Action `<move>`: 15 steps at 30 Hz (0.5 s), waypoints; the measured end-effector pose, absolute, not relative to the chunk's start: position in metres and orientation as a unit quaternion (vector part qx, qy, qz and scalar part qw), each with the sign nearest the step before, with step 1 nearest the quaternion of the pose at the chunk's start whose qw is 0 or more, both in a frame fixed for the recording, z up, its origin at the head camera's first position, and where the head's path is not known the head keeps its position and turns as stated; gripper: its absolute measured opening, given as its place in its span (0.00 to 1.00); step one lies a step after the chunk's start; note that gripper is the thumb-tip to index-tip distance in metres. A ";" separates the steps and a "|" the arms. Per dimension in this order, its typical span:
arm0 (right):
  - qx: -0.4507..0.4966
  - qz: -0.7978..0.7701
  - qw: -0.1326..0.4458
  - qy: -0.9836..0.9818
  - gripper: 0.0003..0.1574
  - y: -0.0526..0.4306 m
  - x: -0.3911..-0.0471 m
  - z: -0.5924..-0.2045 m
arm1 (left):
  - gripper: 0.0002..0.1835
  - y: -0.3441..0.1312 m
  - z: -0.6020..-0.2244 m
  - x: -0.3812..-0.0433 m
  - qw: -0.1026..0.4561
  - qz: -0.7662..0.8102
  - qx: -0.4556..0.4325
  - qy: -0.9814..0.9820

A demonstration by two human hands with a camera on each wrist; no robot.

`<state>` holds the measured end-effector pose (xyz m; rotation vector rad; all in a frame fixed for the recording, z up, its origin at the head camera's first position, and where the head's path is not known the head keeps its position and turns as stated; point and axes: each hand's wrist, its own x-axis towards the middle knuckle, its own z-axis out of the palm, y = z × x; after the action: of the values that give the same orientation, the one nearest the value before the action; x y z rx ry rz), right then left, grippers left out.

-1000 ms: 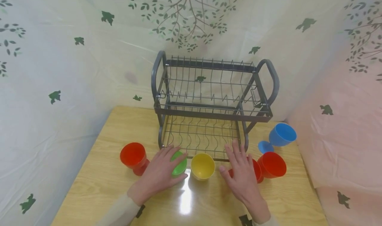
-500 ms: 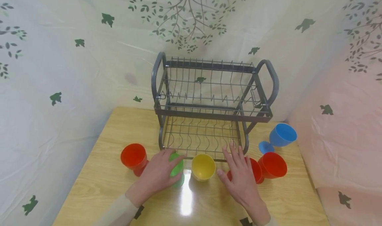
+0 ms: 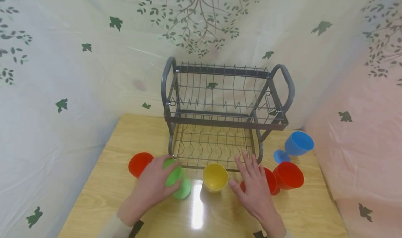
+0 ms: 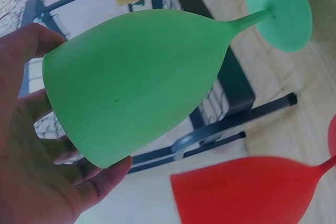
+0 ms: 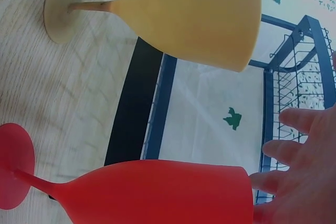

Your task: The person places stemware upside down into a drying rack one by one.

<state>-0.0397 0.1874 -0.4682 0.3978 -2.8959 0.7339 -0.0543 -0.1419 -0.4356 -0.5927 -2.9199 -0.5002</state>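
My left hand [image 3: 152, 182] holds a green plastic goblet [image 4: 136, 77] around its rim, thumb on one side and fingers on the other. Its stem and round foot lean toward the middle of the table. My right hand [image 3: 252, 187], fingers spread, hovers at the rim of a red goblet [image 5: 168, 192] and partly covers it in the head view. Between the hands stands a yellow goblet [image 3: 215, 178], upright. Close to the left hand is another red goblet [image 3: 139, 164], its lower part hidden behind that hand.
A dark two-tier dish rack [image 3: 224, 121] stands behind the goblets, its tiers bare. To the right are one more red goblet [image 3: 288, 175] and a blue goblet [image 3: 299, 143]. A patterned curtain [image 3: 135, 56] encloses the wooden table [image 3: 103, 189].
My left hand has moved left with the green goblet, away from the yellow one and toward the left red goblet. The right hand has barely moved.
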 end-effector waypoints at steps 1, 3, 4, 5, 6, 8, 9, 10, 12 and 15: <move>0.130 0.242 0.064 -0.959 0.48 0.188 -0.040 -0.467 | 0.27 -0.144 -0.433 -0.054 0.065 -0.170 -0.191 -0.964; 0.127 0.242 0.064 -0.960 0.48 0.188 -0.040 -0.466 | 0.27 -0.148 -0.429 -0.052 0.078 -0.179 -0.186 -0.963; 0.125 0.242 0.063 -0.960 0.48 0.188 -0.040 -0.465 | 0.27 -0.149 -0.427 -0.051 0.084 -0.184 -0.183 -0.962; 0.124 0.242 0.062 -0.960 0.48 0.188 -0.040 -0.465 | 0.27 -0.151 -0.424 -0.051 0.089 -0.189 -0.180 -0.961; 0.122 0.243 0.060 -0.961 0.48 0.188 -0.039 -0.464 | 0.27 -0.153 -0.422 -0.050 0.095 -0.194 -0.178 -0.960; 0.119 0.243 0.058 -0.961 0.48 0.189 -0.039 -0.463 | 0.27 -0.156 -0.418 -0.049 0.111 -0.206 -0.177 -0.956; 0.119 0.244 0.058 -0.961 0.48 0.189 -0.039 -0.462 | 0.28 -0.157 -0.416 -0.048 0.122 -0.214 -0.176 -0.953; 0.118 0.245 0.060 -0.960 0.48 0.189 -0.039 -0.461 | 0.27 -0.159 -0.414 -0.048 0.135 -0.221 -0.177 -0.950; 0.119 0.251 0.062 -0.959 0.47 0.188 -0.039 -0.460 | 0.28 -0.162 -0.412 -0.047 0.168 -0.243 -0.180 -0.938; 0.122 0.257 0.072 -0.956 0.47 0.187 -0.038 -0.458 | 0.28 -0.166 -0.410 -0.045 0.216 -0.278 -0.183 -0.918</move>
<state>-0.0381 0.1870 -0.4580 0.3679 -2.8721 0.7716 -0.0454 -0.1660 -0.4104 -0.5061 -2.5440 -0.7716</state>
